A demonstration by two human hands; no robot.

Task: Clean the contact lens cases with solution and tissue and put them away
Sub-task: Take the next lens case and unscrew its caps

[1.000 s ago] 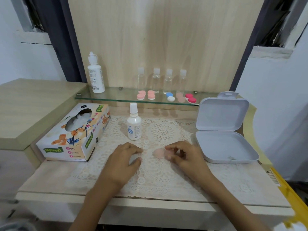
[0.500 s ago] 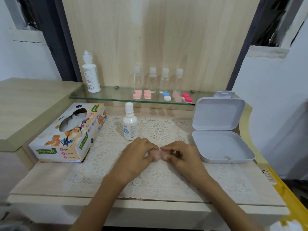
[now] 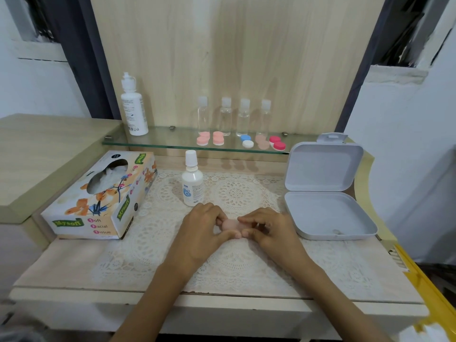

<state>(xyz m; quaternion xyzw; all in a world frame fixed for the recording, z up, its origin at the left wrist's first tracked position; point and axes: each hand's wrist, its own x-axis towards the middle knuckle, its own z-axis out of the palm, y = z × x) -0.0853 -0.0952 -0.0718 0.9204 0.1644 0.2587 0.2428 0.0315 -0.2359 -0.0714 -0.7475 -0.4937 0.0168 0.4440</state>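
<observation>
A pale pink contact lens case lies on the lace mat in front of me. My left hand grips its left end with thumb and curled fingers. My right hand pinches its right end. A small solution bottle stands just behind my left hand. A tissue box lies at the left. An open white storage box sits at the right. Several more lens cases, pink, blue-and-white and red, stand on the glass shelf.
A tall white bottle stands at the shelf's left end. Several small clear bottles line the back of the shelf. A wooden panel rises behind. The table's front edge runs just below my forearms.
My left hand moved right from the mat and took hold of the case's left end. The right hand kept its hold on the case.
</observation>
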